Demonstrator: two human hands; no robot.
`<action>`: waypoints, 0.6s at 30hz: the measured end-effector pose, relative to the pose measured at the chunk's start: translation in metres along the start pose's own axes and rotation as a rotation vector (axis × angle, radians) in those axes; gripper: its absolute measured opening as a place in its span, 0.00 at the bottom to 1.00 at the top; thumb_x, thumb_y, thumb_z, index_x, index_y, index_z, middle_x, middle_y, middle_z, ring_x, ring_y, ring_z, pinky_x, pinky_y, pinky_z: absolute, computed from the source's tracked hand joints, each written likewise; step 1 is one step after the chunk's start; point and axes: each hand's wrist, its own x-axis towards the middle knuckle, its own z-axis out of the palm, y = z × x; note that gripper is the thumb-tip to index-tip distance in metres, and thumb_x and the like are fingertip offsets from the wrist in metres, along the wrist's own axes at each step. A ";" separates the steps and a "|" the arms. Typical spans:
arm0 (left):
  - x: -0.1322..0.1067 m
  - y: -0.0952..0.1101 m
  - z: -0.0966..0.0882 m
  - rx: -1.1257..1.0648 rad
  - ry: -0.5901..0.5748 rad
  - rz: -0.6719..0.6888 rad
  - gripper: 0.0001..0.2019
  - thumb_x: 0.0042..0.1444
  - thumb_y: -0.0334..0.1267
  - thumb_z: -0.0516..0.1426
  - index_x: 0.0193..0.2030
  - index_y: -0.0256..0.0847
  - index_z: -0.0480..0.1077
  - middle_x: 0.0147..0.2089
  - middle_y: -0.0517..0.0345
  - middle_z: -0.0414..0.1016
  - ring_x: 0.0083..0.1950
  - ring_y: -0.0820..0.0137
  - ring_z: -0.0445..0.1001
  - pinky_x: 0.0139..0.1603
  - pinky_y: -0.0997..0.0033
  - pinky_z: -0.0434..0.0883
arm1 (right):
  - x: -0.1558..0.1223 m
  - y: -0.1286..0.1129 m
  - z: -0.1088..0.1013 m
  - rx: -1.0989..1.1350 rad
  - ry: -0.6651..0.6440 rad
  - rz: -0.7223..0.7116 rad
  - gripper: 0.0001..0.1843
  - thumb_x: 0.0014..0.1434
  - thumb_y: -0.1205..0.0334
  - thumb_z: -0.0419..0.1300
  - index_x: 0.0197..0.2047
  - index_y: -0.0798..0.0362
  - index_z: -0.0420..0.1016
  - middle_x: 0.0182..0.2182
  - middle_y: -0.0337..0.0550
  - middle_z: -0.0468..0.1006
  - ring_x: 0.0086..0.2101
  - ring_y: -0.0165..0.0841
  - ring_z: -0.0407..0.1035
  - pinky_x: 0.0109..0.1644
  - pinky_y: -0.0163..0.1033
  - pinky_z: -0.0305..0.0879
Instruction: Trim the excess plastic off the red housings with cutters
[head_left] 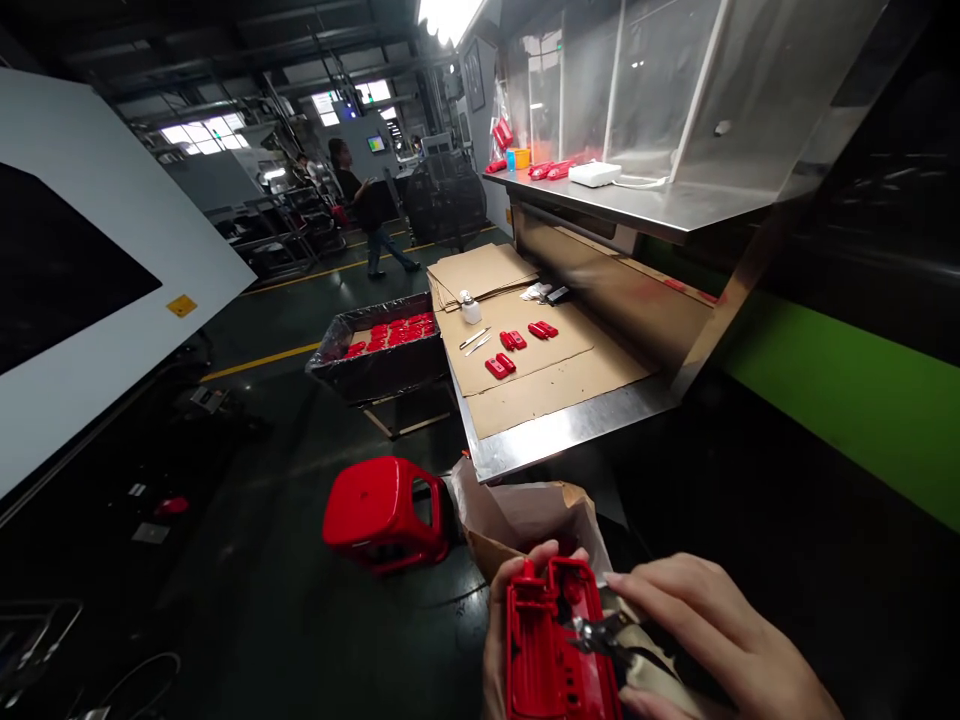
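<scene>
Gripping a red plastic housing [559, 645] from its left side and underneath, the left hand [499, 650] has its fingers [551, 552] curled over the top end, while the right hand [712, 635] is closed around small cutters [600, 632] whose tip touches the housing's inner right edge. Housing sits low in view, above a brown paper bag [517, 515], open side up, long axis running away from the person. Trimming looks midway on this piece; finished-looking red parts [517, 345] lie on the cardboard-covered surface [555, 430] and in a lined bin [379, 350] beside a red stool [382, 512].
</scene>
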 end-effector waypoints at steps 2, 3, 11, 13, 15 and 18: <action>-0.006 0.004 0.011 0.008 -0.008 -0.023 0.13 0.53 0.50 0.70 0.47 0.65 0.80 0.56 0.67 0.82 0.61 0.53 0.77 0.67 0.44 0.71 | 0.004 -0.006 0.002 -0.053 0.031 -0.079 0.22 0.67 0.44 0.59 0.54 0.53 0.74 0.37 0.44 0.83 0.39 0.34 0.79 0.45 0.34 0.80; -0.008 0.006 0.013 0.003 -0.009 -0.017 0.12 0.54 0.50 0.69 0.46 0.64 0.80 0.55 0.69 0.82 0.60 0.55 0.78 0.66 0.48 0.73 | 0.004 -0.007 0.003 -0.073 0.038 -0.101 0.22 0.67 0.44 0.60 0.53 0.54 0.75 0.37 0.44 0.83 0.39 0.34 0.79 0.46 0.34 0.79; 0.001 -0.002 -0.035 0.047 -0.314 -0.067 0.22 0.58 0.35 0.66 0.57 0.63 0.75 0.67 0.64 0.74 0.71 0.51 0.67 0.74 0.40 0.60 | 0.006 -0.016 0.007 -0.117 0.026 -0.170 0.19 0.68 0.49 0.59 0.52 0.56 0.77 0.39 0.44 0.83 0.40 0.33 0.77 0.45 0.36 0.76; 0.003 -0.003 -0.044 0.047 -0.287 -0.111 0.21 0.58 0.39 0.66 0.58 0.59 0.74 0.67 0.61 0.72 0.72 0.50 0.64 0.77 0.38 0.53 | 0.007 -0.018 0.007 -0.115 0.024 -0.170 0.17 0.69 0.53 0.58 0.52 0.57 0.77 0.39 0.44 0.83 0.41 0.32 0.76 0.46 0.37 0.75; 0.004 -0.003 -0.045 0.020 -0.276 -0.145 0.21 0.58 0.41 0.67 0.58 0.57 0.74 0.68 0.60 0.71 0.73 0.51 0.62 0.78 0.40 0.49 | 0.008 -0.020 0.008 -0.106 0.024 -0.167 0.16 0.69 0.55 0.58 0.51 0.58 0.77 0.39 0.45 0.83 0.42 0.32 0.75 0.47 0.37 0.74; 0.003 -0.001 -0.040 -0.011 -0.265 -0.185 0.21 0.59 0.43 0.66 0.59 0.55 0.74 0.68 0.57 0.72 0.74 0.53 0.62 0.78 0.43 0.49 | 0.007 -0.021 0.010 -0.090 0.013 -0.167 0.16 0.69 0.55 0.59 0.52 0.58 0.77 0.41 0.45 0.82 0.44 0.33 0.74 0.49 0.38 0.72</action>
